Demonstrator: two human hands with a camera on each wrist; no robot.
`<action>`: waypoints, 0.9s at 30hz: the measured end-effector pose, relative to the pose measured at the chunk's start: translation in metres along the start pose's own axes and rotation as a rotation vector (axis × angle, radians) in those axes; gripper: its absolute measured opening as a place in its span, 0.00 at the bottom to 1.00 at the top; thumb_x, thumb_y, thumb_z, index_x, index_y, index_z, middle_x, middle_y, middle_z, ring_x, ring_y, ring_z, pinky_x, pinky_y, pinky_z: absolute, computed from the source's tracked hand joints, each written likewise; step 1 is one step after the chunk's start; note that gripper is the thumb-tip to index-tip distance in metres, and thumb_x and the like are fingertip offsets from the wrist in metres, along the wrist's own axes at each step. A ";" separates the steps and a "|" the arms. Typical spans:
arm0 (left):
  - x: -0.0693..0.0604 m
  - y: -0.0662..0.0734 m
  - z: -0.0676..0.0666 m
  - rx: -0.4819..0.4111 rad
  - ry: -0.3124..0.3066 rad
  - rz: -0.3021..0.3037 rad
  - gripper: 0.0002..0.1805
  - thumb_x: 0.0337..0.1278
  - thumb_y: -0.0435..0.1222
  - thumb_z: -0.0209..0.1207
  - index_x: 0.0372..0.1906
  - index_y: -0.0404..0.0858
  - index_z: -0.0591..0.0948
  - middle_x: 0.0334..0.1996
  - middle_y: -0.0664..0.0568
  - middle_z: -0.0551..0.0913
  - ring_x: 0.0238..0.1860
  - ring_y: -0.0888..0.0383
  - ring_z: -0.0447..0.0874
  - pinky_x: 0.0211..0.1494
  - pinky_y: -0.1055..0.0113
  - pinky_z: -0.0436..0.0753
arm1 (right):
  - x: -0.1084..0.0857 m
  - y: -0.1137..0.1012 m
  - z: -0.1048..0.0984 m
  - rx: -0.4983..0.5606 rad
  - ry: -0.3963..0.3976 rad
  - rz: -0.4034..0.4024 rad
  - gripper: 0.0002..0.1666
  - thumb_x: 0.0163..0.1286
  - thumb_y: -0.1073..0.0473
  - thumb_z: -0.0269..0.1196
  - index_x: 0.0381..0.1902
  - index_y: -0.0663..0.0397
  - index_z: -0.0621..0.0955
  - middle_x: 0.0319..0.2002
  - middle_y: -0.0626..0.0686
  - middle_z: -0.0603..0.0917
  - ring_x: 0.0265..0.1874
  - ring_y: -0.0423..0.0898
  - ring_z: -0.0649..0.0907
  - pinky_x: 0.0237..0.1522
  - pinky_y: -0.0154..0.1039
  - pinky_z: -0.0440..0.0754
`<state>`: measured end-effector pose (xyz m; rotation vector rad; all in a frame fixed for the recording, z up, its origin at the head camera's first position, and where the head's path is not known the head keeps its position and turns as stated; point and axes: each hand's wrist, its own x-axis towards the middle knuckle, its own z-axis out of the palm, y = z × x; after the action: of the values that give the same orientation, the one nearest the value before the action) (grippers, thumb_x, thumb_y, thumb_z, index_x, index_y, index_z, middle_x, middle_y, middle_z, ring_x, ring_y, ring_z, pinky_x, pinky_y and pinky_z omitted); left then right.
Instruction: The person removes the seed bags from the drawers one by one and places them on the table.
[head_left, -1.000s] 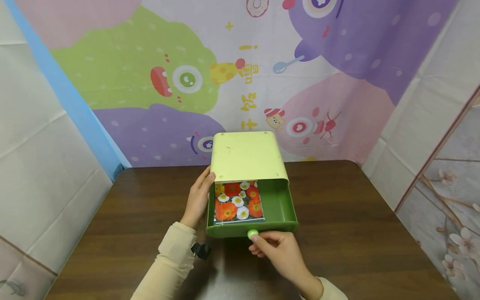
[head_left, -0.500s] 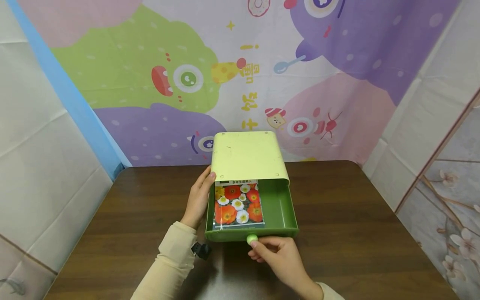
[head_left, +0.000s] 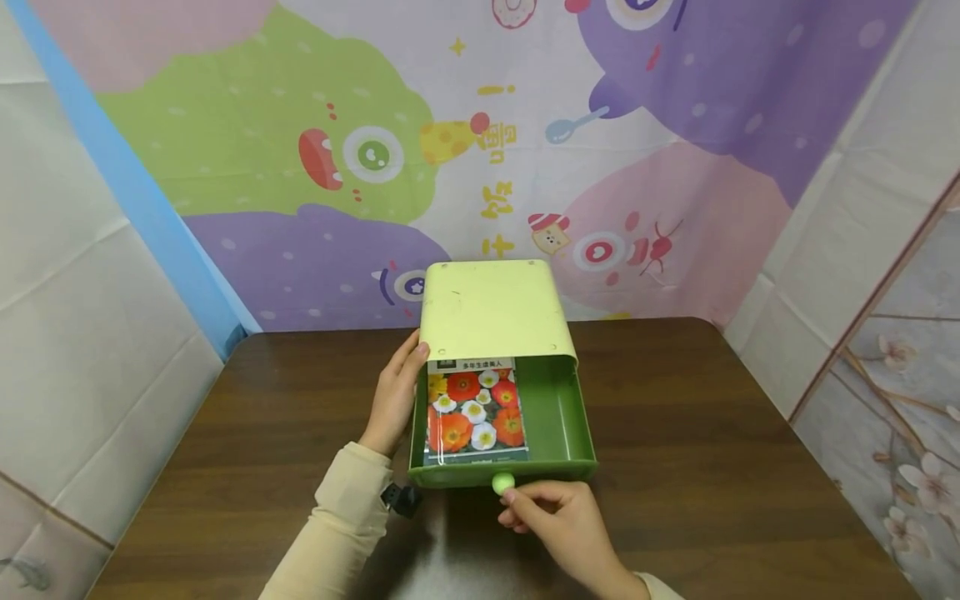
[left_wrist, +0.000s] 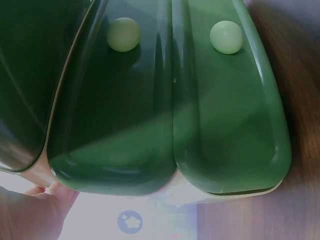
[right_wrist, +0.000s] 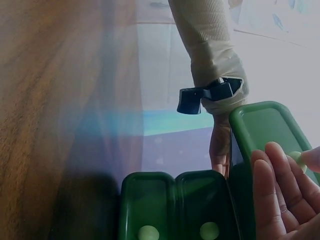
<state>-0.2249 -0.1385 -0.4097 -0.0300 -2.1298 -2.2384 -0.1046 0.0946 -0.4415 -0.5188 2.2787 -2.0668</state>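
Note:
A small pale-yellow drawer cabinet (head_left: 495,308) has its green top drawer (head_left: 553,417) pulled out toward me. Inside, on the left, lies a flat packet (head_left: 476,417) printed with red, orange and white flowers. My right hand (head_left: 562,529) pinches the drawer's round light-green knob (head_left: 503,483) between thumb and fingers. Against the cabinet's left side, my left hand (head_left: 393,404) rests with its thumb by the upper front corner. In the left wrist view, two lower drawers (left_wrist: 112,120) are closed, each with its own knob (left_wrist: 226,37).
The cabinet stands on a dark brown wooden table (head_left: 690,433). Behind the table hangs a cartoon-printed curtain (head_left: 390,108). A black camera mount (head_left: 401,500) is strapped to the left wrist, over a cream sleeve (head_left: 337,517).
My right hand has drawn the top drawer a little farther toward me. More of the flower packet shows, including its printed top and bottom bands. The left hand stays on the cabinet's side.

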 end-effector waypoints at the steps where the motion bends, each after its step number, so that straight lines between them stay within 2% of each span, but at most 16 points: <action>1: 0.000 0.000 0.000 0.002 0.000 -0.001 0.33 0.71 0.56 0.48 0.76 0.52 0.60 0.70 0.48 0.68 0.62 0.46 0.75 0.63 0.49 0.76 | 0.000 0.000 0.000 0.000 0.001 0.000 0.11 0.67 0.63 0.65 0.33 0.68 0.87 0.25 0.63 0.87 0.24 0.36 0.86 0.30 0.39 0.87; 9: 0.001 -0.002 -0.001 0.023 -0.014 0.012 0.34 0.71 0.57 0.47 0.76 0.51 0.59 0.74 0.51 0.61 0.67 0.48 0.70 0.66 0.47 0.73 | 0.001 0.000 0.000 -0.004 -0.005 0.003 0.12 0.67 0.62 0.65 0.33 0.69 0.87 0.25 0.64 0.87 0.25 0.35 0.86 0.30 0.39 0.87; 18: 0.000 -0.002 -0.002 0.020 -0.011 0.015 0.33 0.71 0.57 0.47 0.76 0.52 0.59 0.72 0.49 0.64 0.64 0.46 0.73 0.64 0.47 0.75 | 0.001 -0.007 -0.005 -0.022 -0.019 -0.012 0.11 0.67 0.62 0.65 0.31 0.67 0.87 0.24 0.62 0.87 0.23 0.36 0.86 0.29 0.40 0.87; 24: 0.000 -0.002 -0.002 0.027 -0.011 0.014 0.34 0.71 0.58 0.47 0.76 0.52 0.60 0.72 0.50 0.65 0.64 0.46 0.73 0.64 0.47 0.75 | 0.001 -0.023 -0.016 -0.013 -0.012 -0.131 0.08 0.68 0.67 0.63 0.30 0.66 0.85 0.23 0.61 0.87 0.23 0.37 0.86 0.27 0.40 0.86; 27: 0.001 -0.002 -0.001 0.019 -0.011 0.013 0.34 0.71 0.58 0.48 0.76 0.52 0.60 0.72 0.50 0.64 0.65 0.47 0.72 0.65 0.47 0.74 | 0.000 -0.033 -0.024 0.022 -0.023 -0.191 0.07 0.68 0.70 0.61 0.31 0.69 0.84 0.23 0.58 0.88 0.24 0.37 0.86 0.27 0.40 0.86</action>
<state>-0.2262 -0.1395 -0.4112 -0.0559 -2.1502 -2.2158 -0.1031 0.1150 -0.4065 -0.7831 2.2726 -2.1516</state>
